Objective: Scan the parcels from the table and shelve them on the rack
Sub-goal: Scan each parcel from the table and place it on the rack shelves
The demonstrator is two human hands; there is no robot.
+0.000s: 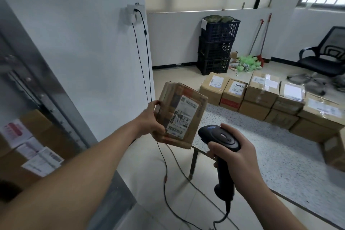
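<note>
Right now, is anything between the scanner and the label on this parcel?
Nothing visible. The scanner in the right hand sits below and right of the label, open air between them; the left hand grips the parcel left of the label.

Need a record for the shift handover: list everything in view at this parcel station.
held parcel: one, brown with white label, in the left hand
scanner: one, black, in the right hand
table parcels: many, brown, stacked along the table's far side
table: one, speckled grey, right
rack: one, grey metal, left
rack boxes: several, brown, labelled, on the rack
crates: three, black, stacked by the far wall
office chair: one, black, far right
left hand: fingers grip the held parcel
right hand: fingers wrap the scanner
</note>
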